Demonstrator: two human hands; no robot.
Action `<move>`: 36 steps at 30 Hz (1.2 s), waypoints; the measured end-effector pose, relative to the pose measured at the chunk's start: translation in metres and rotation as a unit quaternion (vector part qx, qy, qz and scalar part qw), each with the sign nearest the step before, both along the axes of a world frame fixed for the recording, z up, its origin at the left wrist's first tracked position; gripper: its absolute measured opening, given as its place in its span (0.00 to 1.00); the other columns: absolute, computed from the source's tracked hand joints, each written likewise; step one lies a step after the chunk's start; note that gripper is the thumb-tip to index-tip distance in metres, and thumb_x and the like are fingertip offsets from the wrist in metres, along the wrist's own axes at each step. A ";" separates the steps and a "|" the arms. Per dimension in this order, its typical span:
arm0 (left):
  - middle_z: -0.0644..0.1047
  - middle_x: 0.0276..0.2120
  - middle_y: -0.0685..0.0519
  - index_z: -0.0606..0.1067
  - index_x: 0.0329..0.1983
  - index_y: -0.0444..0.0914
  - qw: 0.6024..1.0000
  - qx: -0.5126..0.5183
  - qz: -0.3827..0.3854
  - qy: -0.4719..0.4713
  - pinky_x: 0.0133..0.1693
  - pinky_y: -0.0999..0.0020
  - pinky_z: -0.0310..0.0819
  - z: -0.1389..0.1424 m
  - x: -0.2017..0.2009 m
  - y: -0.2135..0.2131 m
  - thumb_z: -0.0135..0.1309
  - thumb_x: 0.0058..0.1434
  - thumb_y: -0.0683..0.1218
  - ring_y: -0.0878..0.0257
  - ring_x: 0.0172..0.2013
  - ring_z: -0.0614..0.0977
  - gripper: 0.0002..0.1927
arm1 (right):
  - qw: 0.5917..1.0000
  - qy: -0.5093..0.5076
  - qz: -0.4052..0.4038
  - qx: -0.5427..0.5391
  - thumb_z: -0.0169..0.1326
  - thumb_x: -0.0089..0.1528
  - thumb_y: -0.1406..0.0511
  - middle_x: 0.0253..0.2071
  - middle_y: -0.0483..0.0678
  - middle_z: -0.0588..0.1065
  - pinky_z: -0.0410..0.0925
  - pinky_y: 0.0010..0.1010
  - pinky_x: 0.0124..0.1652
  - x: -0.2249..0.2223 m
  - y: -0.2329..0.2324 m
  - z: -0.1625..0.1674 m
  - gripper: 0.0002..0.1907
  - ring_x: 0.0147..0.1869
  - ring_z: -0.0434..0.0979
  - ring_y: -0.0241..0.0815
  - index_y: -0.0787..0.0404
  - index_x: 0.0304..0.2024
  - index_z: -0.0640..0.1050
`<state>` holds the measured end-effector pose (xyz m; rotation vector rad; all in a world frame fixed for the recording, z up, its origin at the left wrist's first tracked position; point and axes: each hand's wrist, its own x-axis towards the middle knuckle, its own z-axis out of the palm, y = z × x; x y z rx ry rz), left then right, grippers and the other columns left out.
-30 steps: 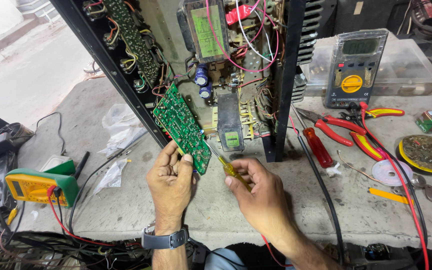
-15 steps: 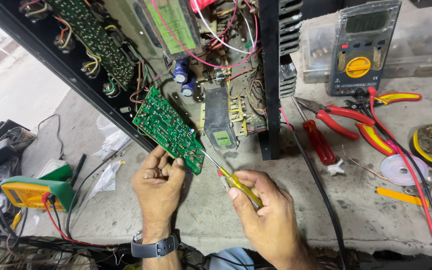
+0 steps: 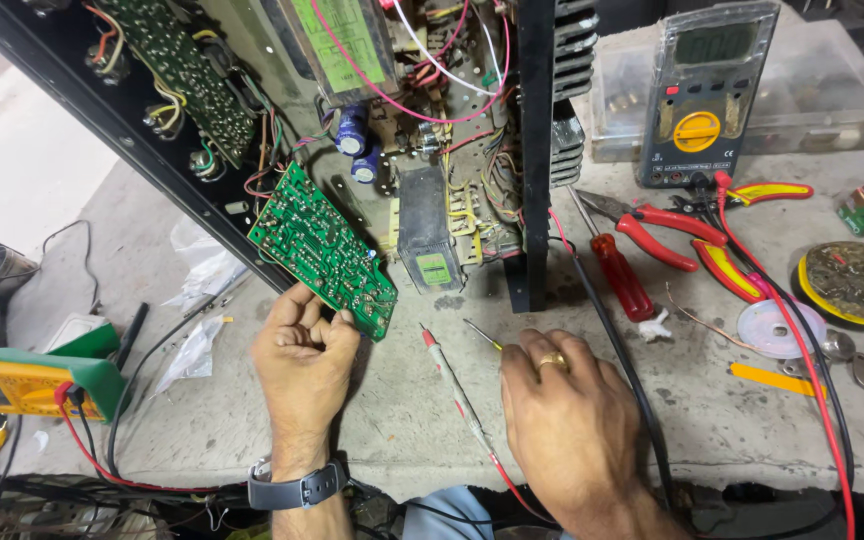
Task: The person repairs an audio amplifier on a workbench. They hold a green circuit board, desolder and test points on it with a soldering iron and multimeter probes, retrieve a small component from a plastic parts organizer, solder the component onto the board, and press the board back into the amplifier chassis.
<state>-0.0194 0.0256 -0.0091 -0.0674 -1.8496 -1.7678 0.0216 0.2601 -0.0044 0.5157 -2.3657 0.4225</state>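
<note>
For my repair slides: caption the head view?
Left hand tilts a green circuit board; right hand rests on a screwdriver.

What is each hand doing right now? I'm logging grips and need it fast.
Left hand: closed on the lower edge of the green circuit board.
Right hand: palm down over a small screwdriver; grip cannot be told.
</note>
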 end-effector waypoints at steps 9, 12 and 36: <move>0.81 0.50 0.48 0.71 0.59 0.26 1.000 -0.029 -0.003 -0.002 0.28 0.86 0.64 0.002 0.004 -0.002 0.52 0.61 0.31 0.81 0.25 0.69 0.21 | 0.925 -0.110 0.261 0.253 0.53 0.57 0.66 0.45 0.48 0.76 0.63 0.42 0.51 -0.016 -0.025 0.015 0.10 0.56 0.71 0.48 0.61 0.39 0.80; 0.82 0.49 0.48 0.72 0.59 0.26 1.000 -0.013 -0.011 -0.016 0.26 0.86 0.62 0.002 0.004 -0.002 0.52 0.63 0.32 0.81 0.24 0.68 0.20 | 0.933 -0.022 0.311 0.182 0.55 0.55 0.66 0.48 0.50 0.76 0.67 0.40 0.48 -0.026 -0.014 0.012 0.10 0.53 0.75 0.47 0.61 0.39 0.78; 0.81 0.48 0.47 0.70 0.60 0.27 0.999 0.007 -0.018 -0.047 0.23 0.82 0.69 0.008 0.004 -0.004 0.51 0.62 0.32 0.78 0.22 0.72 0.21 | 0.683 -0.194 0.354 -0.609 0.59 0.64 0.73 0.44 0.56 0.82 0.77 0.26 0.49 -0.056 -0.082 0.000 0.10 0.47 0.84 0.37 0.73 0.47 0.78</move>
